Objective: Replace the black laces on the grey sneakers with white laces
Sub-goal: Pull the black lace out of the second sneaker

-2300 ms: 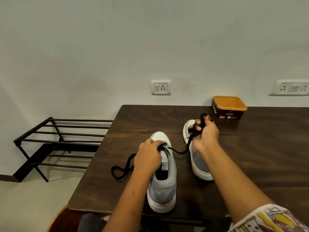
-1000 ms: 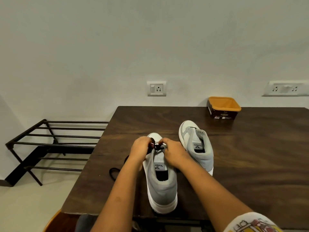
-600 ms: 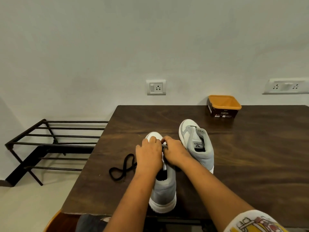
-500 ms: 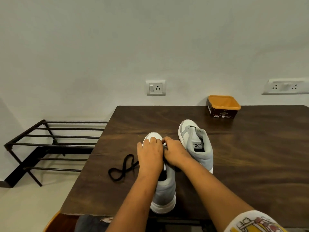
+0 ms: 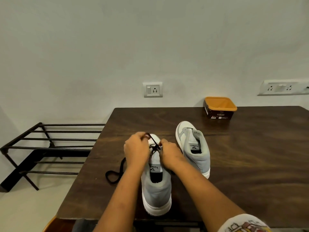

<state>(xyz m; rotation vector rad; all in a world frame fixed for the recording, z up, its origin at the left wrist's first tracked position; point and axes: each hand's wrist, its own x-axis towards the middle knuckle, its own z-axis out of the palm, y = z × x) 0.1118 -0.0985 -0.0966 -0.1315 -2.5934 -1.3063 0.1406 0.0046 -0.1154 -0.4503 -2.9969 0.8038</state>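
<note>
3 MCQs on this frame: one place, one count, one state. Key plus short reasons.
1. Where is the orange tub? A) on the floor B) at the far edge of the table C) inside a sneaker
2. Grey sneakers on the table? A) one B) two C) three
3. The left hand is: A) flat on the table B) holding the tub C) pinching the black lace
Key: 1 B, it stands at the back edge; 2 B, near sneaker and far sneaker; 3 C, it grips the lace above the toe.
</note>
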